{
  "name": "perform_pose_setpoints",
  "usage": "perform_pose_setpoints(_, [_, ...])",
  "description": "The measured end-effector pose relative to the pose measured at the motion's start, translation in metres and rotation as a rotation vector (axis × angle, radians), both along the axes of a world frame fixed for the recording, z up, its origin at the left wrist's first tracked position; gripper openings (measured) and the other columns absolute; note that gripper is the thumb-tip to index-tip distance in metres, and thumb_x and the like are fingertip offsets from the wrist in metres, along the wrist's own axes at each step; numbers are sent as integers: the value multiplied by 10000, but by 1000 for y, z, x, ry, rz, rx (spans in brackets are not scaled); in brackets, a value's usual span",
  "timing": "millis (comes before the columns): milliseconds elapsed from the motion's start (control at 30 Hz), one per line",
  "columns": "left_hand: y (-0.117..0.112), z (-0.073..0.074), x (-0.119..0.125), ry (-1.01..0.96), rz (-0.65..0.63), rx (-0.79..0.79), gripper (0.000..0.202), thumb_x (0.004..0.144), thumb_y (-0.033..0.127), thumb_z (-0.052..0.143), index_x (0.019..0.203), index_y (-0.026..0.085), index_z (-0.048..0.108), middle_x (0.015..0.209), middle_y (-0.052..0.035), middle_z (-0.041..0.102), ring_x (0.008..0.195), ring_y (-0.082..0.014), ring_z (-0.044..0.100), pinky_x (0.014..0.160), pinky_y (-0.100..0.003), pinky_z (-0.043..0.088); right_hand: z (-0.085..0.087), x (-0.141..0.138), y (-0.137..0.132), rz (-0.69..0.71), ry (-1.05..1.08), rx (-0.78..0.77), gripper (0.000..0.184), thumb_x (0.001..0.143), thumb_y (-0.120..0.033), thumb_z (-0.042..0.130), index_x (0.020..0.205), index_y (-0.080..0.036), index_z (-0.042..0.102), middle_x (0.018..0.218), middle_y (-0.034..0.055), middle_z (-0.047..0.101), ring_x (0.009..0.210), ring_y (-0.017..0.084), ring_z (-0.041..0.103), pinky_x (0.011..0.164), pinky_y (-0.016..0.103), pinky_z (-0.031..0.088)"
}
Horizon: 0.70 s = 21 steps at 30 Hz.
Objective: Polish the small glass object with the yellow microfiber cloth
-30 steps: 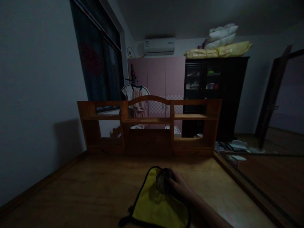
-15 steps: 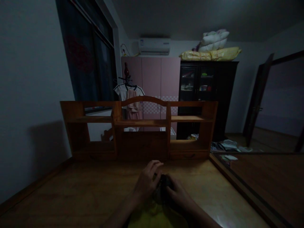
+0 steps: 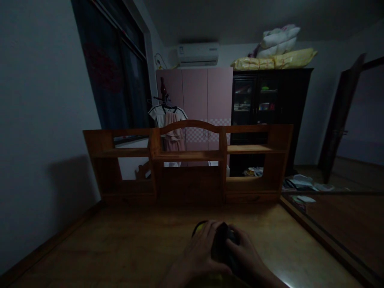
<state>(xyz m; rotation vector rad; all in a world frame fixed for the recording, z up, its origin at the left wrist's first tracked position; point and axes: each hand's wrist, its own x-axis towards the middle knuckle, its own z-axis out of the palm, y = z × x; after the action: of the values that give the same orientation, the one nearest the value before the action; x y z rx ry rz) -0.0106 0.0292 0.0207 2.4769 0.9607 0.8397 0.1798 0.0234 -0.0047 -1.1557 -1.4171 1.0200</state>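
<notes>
Both my hands meet low in the middle of the view, over a wooden desk top (image 3: 120, 248). My left hand (image 3: 199, 252) and my right hand (image 3: 249, 258) are closed around a small dark round object (image 3: 222, 246) held between them. A bit of yellow cloth (image 3: 198, 229) peeks out just beyond my left fingers; the rest of it is hidden under my hands. The room is dim, so I cannot make out what the dark object is.
A wooden shelf unit (image 3: 189, 164) stands along the desk's far edge. A grey wall (image 3: 39, 140) runs on the left. Behind are a pink wardrobe (image 3: 195, 104), a dark cabinet (image 3: 270, 108) with bedding on top, and papers on the floor (image 3: 300, 185).
One second ago only my right hand held the dark object over the spread yellow cloth. My left hand has come in and both now clasp it, covering most of the cloth.
</notes>
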Motion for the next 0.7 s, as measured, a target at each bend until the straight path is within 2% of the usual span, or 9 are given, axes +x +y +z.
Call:
perform_pose_setpoints(100, [5, -8, 2, -47, 12, 20, 988, 583, 415, 840, 1395, 283, 294, 1365, -70, 443, 1251, -267, 430, 1067, -406, 381, 5, 0, 0, 6, -3, 11, 351, 708, -333, 604, 999, -150, 675, 897, 68, 715, 891, 275, 647, 789, 349, 518])
perform_pose_setpoints(233, [10, -12, 4, -88, 54, 18, 976, 524, 270, 851, 1357, 270, 343, 1319, -72, 488, 1211, -276, 472, 1049, -403, 403, 4, 1, 4, 62, 38, 39, 352, 744, -352, 629, 1015, -134, 683, 933, 74, 724, 912, 277, 650, 796, 350, 516])
perform_pose_setpoints(367, [9, -12, 1, -113, 117, 21, 946, 514, 271, 843, 1330, 242, 366, 1297, -87, 509, 1182, -292, 504, 1027, -427, 428, -1, 3, 9, 83, 192, -50, 402, 761, -424, 664, 1045, -141, 689, 976, 86, 729, 932, 288, 654, 818, 377, 515])
perform_pose_setpoints(500, [5, -10, 0, -154, 136, 51, 925, 533, 336, 845, 1320, 233, 371, 1273, -89, 536, 1157, -282, 533, 1005, -408, 454, -5, 3, 14, 107, 353, -158, 403, 764, -458, 682, 988, -124, 707, 893, 91, 740, 882, 289, 673, 790, 383, 518])
perform_pose_setpoints(700, [-2, -8, 0, -160, 196, 110, 908, 562, 418, 828, 1326, 248, 366, 1262, -92, 551, 1133, -285, 555, 968, -416, 475, 7, -2, 10, 203, 534, -226, 427, 730, -480, 720, 945, -112, 726, 850, 103, 748, 820, 274, 692, 786, 369, 513])
